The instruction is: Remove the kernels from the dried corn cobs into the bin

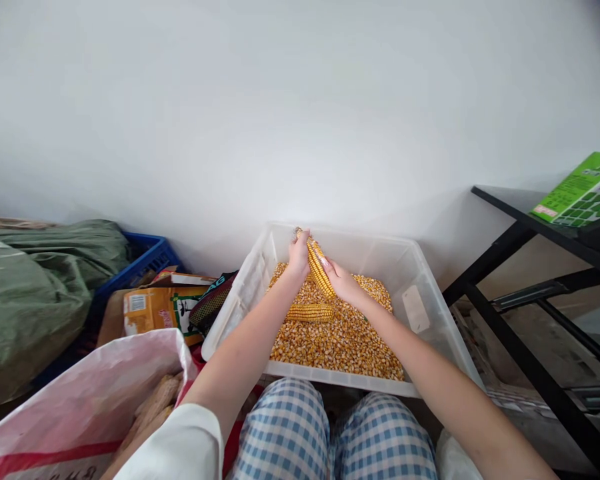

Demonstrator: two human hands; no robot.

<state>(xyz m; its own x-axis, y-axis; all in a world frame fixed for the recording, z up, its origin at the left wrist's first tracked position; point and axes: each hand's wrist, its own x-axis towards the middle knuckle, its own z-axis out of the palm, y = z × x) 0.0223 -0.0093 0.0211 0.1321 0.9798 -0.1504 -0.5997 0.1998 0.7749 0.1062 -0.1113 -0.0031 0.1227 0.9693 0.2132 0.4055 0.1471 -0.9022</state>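
A yellow ear of corn (321,267) is held at a slant above a translucent plastic bin (340,381). My left hand (299,253) is closed around its upper end. Lower down, on the right side of the ear, my right hand (341,280) grips it, with the thumb against the kernels. Loose corn kernels (335,347) cover the bin's floor. Another ear of corn (309,313) lies on those kernels, just below my hands.
To the left stand an open white sack (145,353) with cobs inside, a yellow package (153,308), a blue crate (155,257) and a green cloth bag (45,287). On the right, a black metal frame (510,333) carries a green carton (580,190). A white wall (300,113) rises behind the bin.
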